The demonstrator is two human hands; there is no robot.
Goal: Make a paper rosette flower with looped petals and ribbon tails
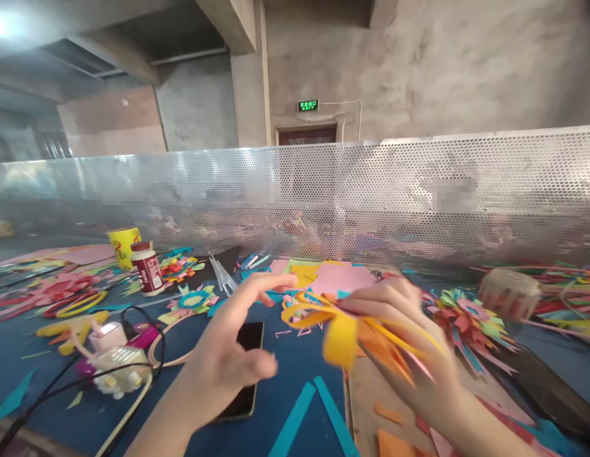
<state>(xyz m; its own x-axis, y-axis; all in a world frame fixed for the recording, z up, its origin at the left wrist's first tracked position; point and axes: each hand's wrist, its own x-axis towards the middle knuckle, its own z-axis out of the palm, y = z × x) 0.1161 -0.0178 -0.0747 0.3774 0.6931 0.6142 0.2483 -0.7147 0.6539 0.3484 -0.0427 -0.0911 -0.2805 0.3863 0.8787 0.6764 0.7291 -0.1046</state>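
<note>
My right hand is closed on a bunch of looped yellow paper strips, with orange and pink strip ends poking out beneath its fingers. Two yellow loops stick out toward the left, one of them curling downward. My left hand hovers beside the bunch, thumb and fingers spread apart with nothing between them. Under it, partly hidden, lies a black phone. Two blue paper strips rest on the blue table between my wrists.
A perforated metal panel runs along the table's back. To the left are a glue bottle, a yellow tape roll, a yellow glue gun and a power strip with cables. Paper flowers and a clear tub stand right.
</note>
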